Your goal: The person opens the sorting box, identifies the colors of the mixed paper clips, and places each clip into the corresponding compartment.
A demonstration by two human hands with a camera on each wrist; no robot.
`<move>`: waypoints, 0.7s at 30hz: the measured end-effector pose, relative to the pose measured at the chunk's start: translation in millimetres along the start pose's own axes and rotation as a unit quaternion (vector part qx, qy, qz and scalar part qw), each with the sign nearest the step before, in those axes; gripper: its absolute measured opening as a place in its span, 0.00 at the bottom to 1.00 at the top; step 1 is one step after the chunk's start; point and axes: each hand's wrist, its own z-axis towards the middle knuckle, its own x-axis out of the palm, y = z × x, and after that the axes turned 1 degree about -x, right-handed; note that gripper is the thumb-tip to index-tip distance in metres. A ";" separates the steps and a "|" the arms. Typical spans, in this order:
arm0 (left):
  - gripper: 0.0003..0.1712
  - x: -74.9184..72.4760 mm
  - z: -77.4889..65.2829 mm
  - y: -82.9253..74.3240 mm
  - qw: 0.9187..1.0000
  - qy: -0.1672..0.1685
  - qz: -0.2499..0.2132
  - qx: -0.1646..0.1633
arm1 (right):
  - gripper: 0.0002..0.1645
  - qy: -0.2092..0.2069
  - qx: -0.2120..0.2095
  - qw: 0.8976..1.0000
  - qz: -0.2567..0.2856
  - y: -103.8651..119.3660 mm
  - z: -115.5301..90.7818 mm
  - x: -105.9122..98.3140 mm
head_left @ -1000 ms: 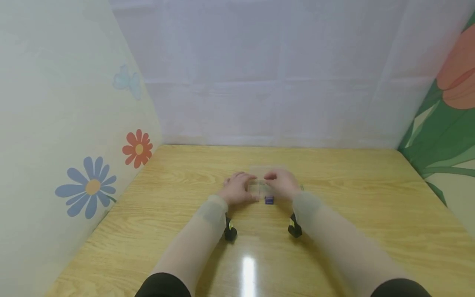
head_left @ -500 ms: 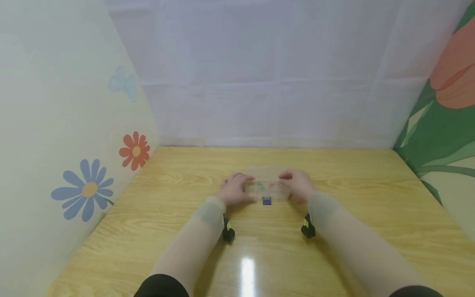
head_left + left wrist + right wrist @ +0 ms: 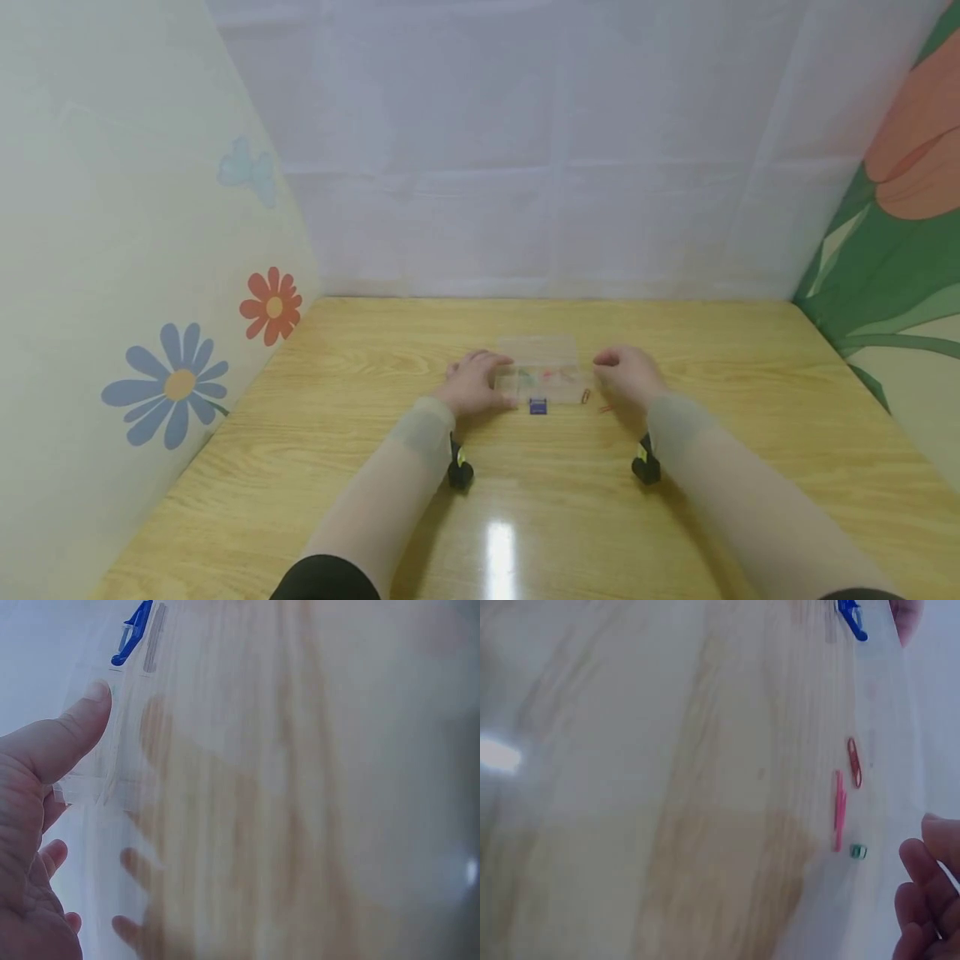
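Note:
A clear plastic box (image 3: 561, 397) lies on the table with its see-through lid (image 3: 537, 350) raised at the back. Its blue latch (image 3: 537, 407) faces the near side. My left hand (image 3: 474, 383) grips the box's left end, thumb (image 3: 84, 724) along the near wall and fingers behind. Small green and red pieces show inside the box. To its right my right hand (image 3: 628, 377) is off the box, fingers loosely bent, nothing visible in them. Nearest to it lie a small green piece (image 3: 859, 852), a pink-red clip (image 3: 840, 810) and a red paper clip (image 3: 854, 763).
The wooden table (image 3: 337, 450) meets a white cloth backdrop (image 3: 450, 208) at the rear. A flower-printed wall (image 3: 180, 250) stands on the left, and a panel with a large painted tulip (image 3: 930, 175) on the right. A light reflection shines on the near tabletop.
My right hand has moved right, from over the box to beyond its right end, uncovering the pieces inside and the clips beside it. The left hand stays at the left end.

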 end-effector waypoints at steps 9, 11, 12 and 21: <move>0.46 -1.8 -1.9 -1.3 1.000 0.003 -0.008 -0.001 | 0.20 -0.012 0.019 0.999 -0.028 -10.9 -3.7 -7.3; 0.46 -2.3 -2.4 -1.9 1.000 0.003 -0.008 -0.001 | 0.19 -0.013 0.028 0.999 -0.035 -11.3 -3.6 -7.4; 0.46 -2.4 -2.6 -2.0 1.000 0.002 -0.007 -0.001 | 0.19 -0.013 0.032 0.999 -0.038 -11.4 -3.5 -7.3; 0.45 -1.0 -1.2 -1.3 1.000 0.003 -0.005 -0.003 | 0.19 -0.009 0.046 0.997 -0.067 -13.1 1.2 -3.2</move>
